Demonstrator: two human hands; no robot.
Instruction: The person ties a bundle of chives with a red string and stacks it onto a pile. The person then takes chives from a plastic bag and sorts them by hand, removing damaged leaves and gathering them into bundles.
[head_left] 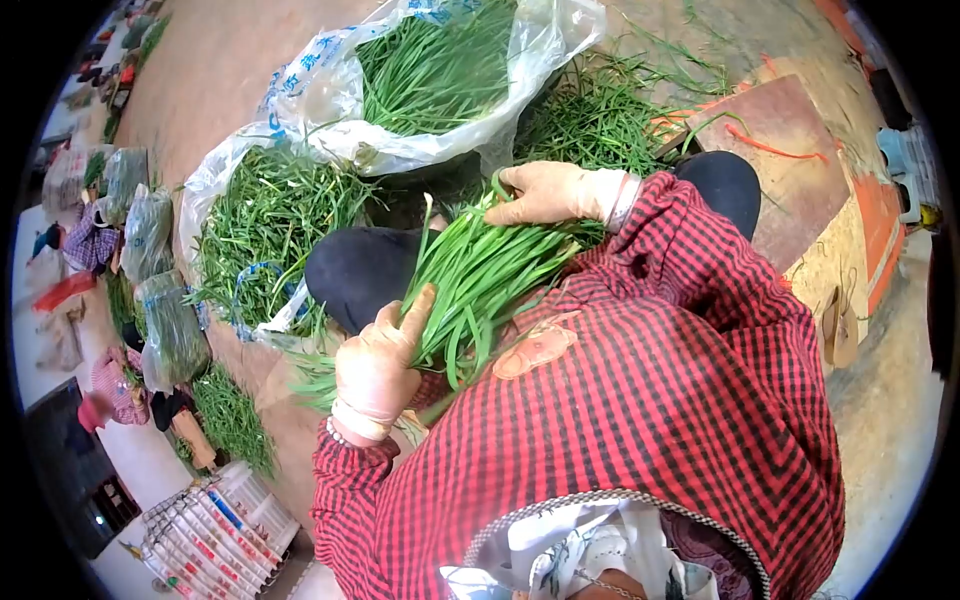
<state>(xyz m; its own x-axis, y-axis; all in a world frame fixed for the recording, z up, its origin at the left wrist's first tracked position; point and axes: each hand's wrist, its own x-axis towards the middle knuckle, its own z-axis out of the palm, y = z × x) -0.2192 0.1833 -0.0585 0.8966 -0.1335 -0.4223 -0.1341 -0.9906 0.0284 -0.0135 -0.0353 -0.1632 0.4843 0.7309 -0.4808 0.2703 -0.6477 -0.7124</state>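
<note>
A bundle of long green leafy stalks point(480, 275) lies across my lap, between my two gloved hands. My left hand point(375, 370), in a pale glove, is at the lower left end of the bundle, its index finger stretched along the stalks and the others curled round them. At the upper right end, my right hand point(555, 193), also gloved, rests over the stalks with thumb and fingers bent around them. My dark-trousered knee point(365, 275) is beside the bundle.
Ahead, a plastic bag point(340, 140) holds more green stalks; loose greens point(285, 215) lie on plastic at left, others point(590, 120) beyond my right hand. A brown board point(780, 165) is at right. Far left are filled bags point(172, 330), stacked crates point(215, 530) and people point(115, 385).
</note>
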